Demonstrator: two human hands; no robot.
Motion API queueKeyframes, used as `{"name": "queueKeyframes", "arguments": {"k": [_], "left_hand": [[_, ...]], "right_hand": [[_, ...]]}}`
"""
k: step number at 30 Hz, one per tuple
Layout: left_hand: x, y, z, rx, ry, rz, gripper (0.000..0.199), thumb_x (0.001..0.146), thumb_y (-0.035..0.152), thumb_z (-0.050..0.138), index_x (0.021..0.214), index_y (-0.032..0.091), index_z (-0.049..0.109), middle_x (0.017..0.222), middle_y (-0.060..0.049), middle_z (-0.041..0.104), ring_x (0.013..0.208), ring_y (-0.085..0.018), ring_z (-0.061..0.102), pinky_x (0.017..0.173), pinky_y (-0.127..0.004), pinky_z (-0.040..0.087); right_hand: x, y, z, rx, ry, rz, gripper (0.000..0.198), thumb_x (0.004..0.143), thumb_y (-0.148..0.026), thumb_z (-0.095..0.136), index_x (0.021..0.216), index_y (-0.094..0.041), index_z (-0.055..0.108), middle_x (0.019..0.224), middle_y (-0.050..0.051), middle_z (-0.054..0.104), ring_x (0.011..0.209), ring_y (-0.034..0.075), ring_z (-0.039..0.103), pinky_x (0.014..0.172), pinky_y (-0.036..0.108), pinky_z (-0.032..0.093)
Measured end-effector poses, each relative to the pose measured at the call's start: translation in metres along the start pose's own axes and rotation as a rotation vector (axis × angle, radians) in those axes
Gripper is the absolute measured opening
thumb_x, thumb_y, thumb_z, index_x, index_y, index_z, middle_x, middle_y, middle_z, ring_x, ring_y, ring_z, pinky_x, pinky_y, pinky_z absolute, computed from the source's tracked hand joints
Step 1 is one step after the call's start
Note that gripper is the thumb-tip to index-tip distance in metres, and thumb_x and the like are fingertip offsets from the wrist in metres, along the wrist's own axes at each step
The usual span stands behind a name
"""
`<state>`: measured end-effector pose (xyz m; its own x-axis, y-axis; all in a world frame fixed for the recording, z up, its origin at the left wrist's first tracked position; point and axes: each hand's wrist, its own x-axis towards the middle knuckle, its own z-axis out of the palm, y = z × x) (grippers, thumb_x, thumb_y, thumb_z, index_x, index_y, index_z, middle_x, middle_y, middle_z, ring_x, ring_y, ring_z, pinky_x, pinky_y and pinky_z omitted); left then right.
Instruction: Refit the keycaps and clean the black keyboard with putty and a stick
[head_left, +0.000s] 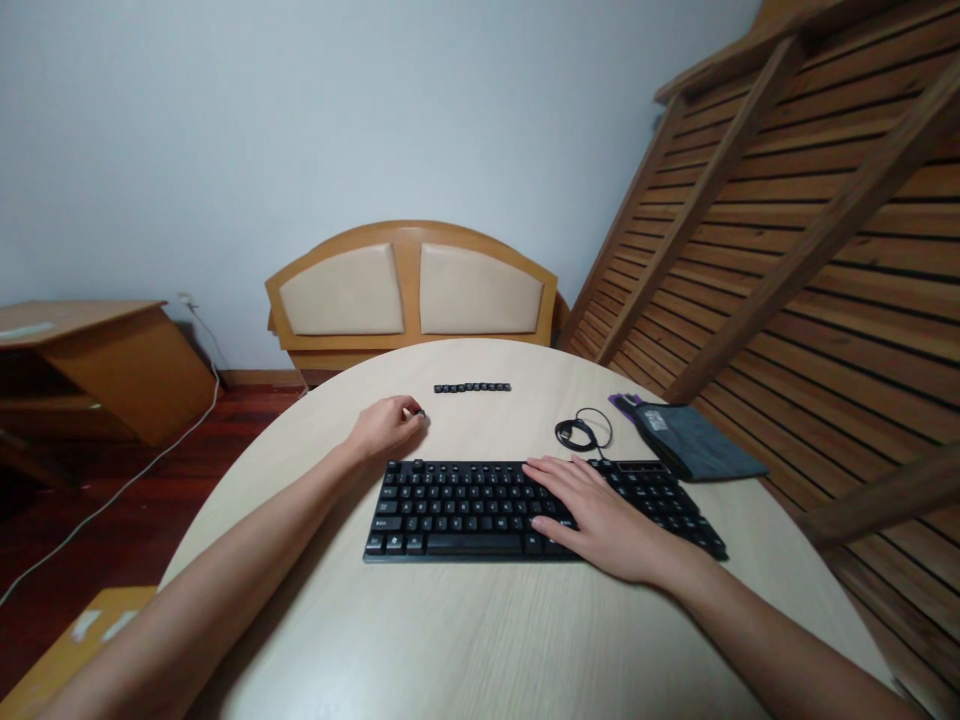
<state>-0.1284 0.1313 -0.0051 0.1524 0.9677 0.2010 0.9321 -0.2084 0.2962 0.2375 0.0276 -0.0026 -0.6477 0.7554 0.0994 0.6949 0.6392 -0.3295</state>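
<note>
A black keyboard [465, 510] lies on the round pale table [480, 630]. My right hand [592, 510] rests flat on its right half, fingers spread, covering some of the keys. Beyond the keyboard's upper left corner, my left hand [386, 425] is closed in a pinch low over the tabletop. Between its fingertips shows the edge of a small dark keycap [422, 413], mostly hidden by the fingers. A short row of black keycaps [472, 387] is lined up farther back, just to the right of that hand.
The keyboard's coiled cable [574, 435] lies behind it. A dark grey cloth pouch [701, 440] with a purple edge lies at the table's right. A headboard [412, 290] stands behind the table, slatted wood [810, 220] leans at right, and a desk [112, 370] stands at left.
</note>
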Motion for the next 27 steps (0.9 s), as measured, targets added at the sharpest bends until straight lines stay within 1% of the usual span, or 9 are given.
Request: {"name": "queueKeyframes", "arguments": {"k": [3,5,6,8,11,14,18,21,27], "left_hand": [[-0.025,0.008,-0.005,-0.141,-0.031,0.072,0.035,0.093,0.048,0.048,0.102,0.022,0.069,0.095,-0.003,0.075,0.081,-0.021,0.069,0.073,-0.028,0.051],[-0.039,0.014,-0.008,-0.308,-0.083,0.158,0.036,0.094,0.049,0.049,0.101,0.02,0.068,0.096,-0.004,0.075,0.079,-0.02,0.069,0.072,-0.028,0.052],[-0.045,0.017,-0.009,-0.355,-0.117,0.199,0.034,0.093,0.047,0.05,0.1,0.019,0.069,0.096,-0.005,0.075,0.079,-0.02,0.068,0.071,-0.028,0.052],[-0.053,0.024,-0.012,-0.346,-0.164,0.264,0.028,0.092,0.042,0.053,0.098,0.02,0.07,0.096,-0.005,0.075,0.081,-0.02,0.068,0.071,-0.028,0.051],[-0.058,0.032,-0.016,-0.199,-0.169,0.321,0.024,0.09,0.037,0.055,0.099,0.022,0.071,0.098,-0.005,0.075,0.085,-0.022,0.068,0.074,-0.03,0.05],[-0.058,0.035,-0.021,-0.096,-0.18,0.333,0.024,0.09,0.037,0.055,0.101,0.023,0.071,0.096,-0.004,0.075,0.085,-0.022,0.068,0.074,-0.031,0.049],[-0.059,0.035,-0.028,-0.069,-0.214,0.333,0.027,0.091,0.039,0.053,0.103,0.023,0.071,0.096,-0.004,0.075,0.083,-0.021,0.069,0.074,-0.029,0.049],[-0.059,0.032,-0.029,-0.104,-0.244,0.312,0.028,0.092,0.039,0.052,0.102,0.023,0.072,0.096,-0.003,0.076,0.082,-0.02,0.069,0.073,-0.028,0.049],[-0.055,0.025,-0.024,-0.236,-0.319,0.269,0.03,0.094,0.041,0.052,0.103,0.022,0.073,0.098,-0.004,0.076,0.081,-0.019,0.069,0.071,-0.026,0.049]], "right_hand": [[0.001,-0.001,-0.001,-0.01,-0.001,0.005,0.067,0.098,-0.062,0.043,0.153,-0.025,0.04,0.158,0.008,0.04,0.146,0.03,0.033,0.122,0.056,0.019],[0.001,-0.002,-0.001,-0.016,0.0,0.008,0.067,0.098,-0.062,0.043,0.153,-0.025,0.04,0.158,0.009,0.041,0.146,0.029,0.034,0.123,0.056,0.019],[0.001,-0.002,-0.001,-0.019,0.003,0.009,0.067,0.098,-0.062,0.043,0.153,-0.025,0.04,0.158,0.008,0.041,0.146,0.029,0.034,0.123,0.056,0.019],[0.001,-0.002,-0.001,-0.021,0.01,0.009,0.066,0.097,-0.062,0.043,0.153,-0.025,0.04,0.158,0.008,0.041,0.146,0.029,0.034,0.123,0.056,0.02],[0.0,-0.002,0.0,-0.025,0.018,0.006,0.066,0.097,-0.062,0.043,0.152,-0.026,0.04,0.157,0.008,0.042,0.145,0.029,0.035,0.123,0.056,0.02],[0.0,-0.002,0.0,-0.029,0.019,0.004,0.066,0.098,-0.062,0.043,0.152,-0.025,0.04,0.157,0.008,0.042,0.145,0.029,0.035,0.122,0.055,0.021],[0.0,0.0,0.001,-0.027,0.024,-0.003,0.066,0.098,-0.061,0.044,0.153,-0.025,0.04,0.157,0.008,0.042,0.145,0.029,0.035,0.122,0.056,0.021],[0.0,0.002,0.002,-0.024,0.032,-0.013,0.065,0.098,-0.06,0.045,0.153,-0.026,0.04,0.157,0.008,0.042,0.145,0.03,0.035,0.122,0.057,0.021],[0.0,0.001,0.002,-0.03,0.019,-0.002,0.066,0.098,-0.061,0.044,0.152,-0.024,0.04,0.158,0.008,0.041,0.146,0.029,0.035,0.122,0.056,0.021]]}}
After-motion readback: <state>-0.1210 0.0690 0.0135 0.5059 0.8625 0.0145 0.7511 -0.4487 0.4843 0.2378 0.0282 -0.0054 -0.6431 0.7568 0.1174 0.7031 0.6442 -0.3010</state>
